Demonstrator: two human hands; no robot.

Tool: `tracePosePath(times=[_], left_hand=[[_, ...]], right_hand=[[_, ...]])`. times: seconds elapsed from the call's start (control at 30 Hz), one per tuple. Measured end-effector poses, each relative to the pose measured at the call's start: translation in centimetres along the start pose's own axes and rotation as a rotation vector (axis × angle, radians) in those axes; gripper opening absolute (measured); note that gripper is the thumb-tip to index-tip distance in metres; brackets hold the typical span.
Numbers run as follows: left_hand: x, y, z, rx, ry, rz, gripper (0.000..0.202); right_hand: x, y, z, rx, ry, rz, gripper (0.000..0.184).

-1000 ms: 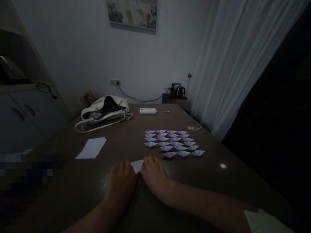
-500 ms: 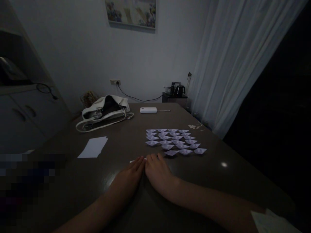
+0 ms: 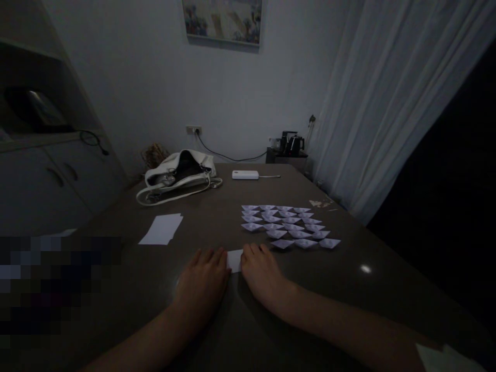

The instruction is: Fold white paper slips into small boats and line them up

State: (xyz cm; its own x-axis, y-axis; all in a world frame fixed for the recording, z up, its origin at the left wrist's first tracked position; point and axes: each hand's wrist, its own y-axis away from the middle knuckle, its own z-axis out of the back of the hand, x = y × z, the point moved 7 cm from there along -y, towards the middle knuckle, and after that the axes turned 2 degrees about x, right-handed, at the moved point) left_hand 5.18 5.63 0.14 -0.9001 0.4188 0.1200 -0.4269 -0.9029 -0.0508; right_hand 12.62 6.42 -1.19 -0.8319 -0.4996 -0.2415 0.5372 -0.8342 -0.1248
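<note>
A small white piece of paper [image 3: 234, 261] lies on the table between my two hands; its ends are covered by my fingers, so any folds are hard to make out. My left hand [image 3: 205, 274] grips the paper's left end, thumb at the near edge and fingers over the far side. At the right end, my right hand [image 3: 261, 271] has its fingers curled down on the paper. Just beyond my right hand stand rows of small folded paper boats [image 3: 289, 227]. Farther left lies a stack of white paper sheets [image 3: 161, 230].
A white handbag [image 3: 180, 175] rests at the back left of the dark table [image 3: 349, 305]. Behind the boats is a white power bank [image 3: 245, 175] with a short cable. A black kettle [image 3: 295, 145] stands on a low cabinet beyond, beside a white curtain [image 3: 360, 103].
My hands have moved apart, baring the middle of the paper between them. The whole view has shifted slightly, so the table things appear farther right.
</note>
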Motion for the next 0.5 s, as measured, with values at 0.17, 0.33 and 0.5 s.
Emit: tracePosePath(times=[0.17, 0.33, 0.5], left_hand=[[-0.15, -0.16, -0.09, -0.034, 0.029, -0.043, 0.028], [0.39, -0.10, -0.28, -0.041, 0.032, -0.024, 0.028], [0.60, 0.15, 0.01, -0.060, 0.030, -0.030, 0.028]], right_hand=[[-0.48, 0.27, 0.57, -0.062, -0.074, -0.019, 0.029], [0.08, 0.20, 0.80, -0.076, -0.197, 0.155, 0.033], [0.23, -0.07, 0.84, -0.061, -0.153, 0.131, 0.027]])
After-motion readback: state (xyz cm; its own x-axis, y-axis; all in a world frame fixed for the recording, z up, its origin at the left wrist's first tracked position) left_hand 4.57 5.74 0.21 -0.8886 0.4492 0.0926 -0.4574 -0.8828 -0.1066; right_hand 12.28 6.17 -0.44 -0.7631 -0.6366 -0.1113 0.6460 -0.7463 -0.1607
